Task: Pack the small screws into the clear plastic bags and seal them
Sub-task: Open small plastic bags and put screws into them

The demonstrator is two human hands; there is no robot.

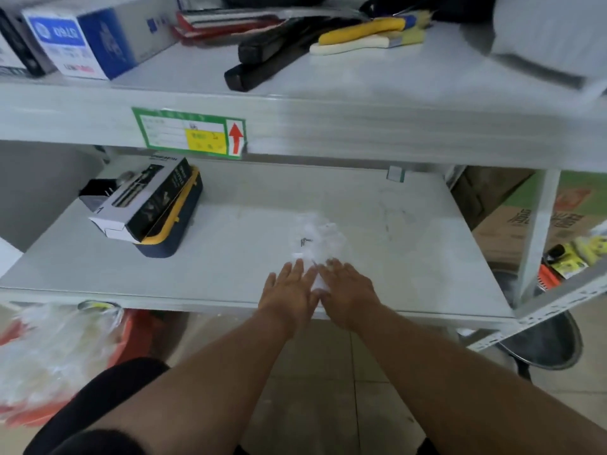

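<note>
A small pile of clear plastic bags (320,239) lies on the white lower shelf (230,257), blurred by motion. A few dark small screws (305,241) show at the pile's left side. My left hand (287,292) and my right hand (348,290) lie side by side at the near edge of the pile, palms down, fingers straight. Their fingertips press on a bag (317,279) between them. Whether the bag under the fingers holds screws is hidden.
A black and white box on a yellow-edged case (154,208) sits at the shelf's left. The upper shelf (328,126) overhangs, carrying boxes (85,37), black tools (262,60) and yellow-handled pliers (361,36). A bag of clear plastic (49,353) lies low left. Cardboard boxes (512,224) stand right.
</note>
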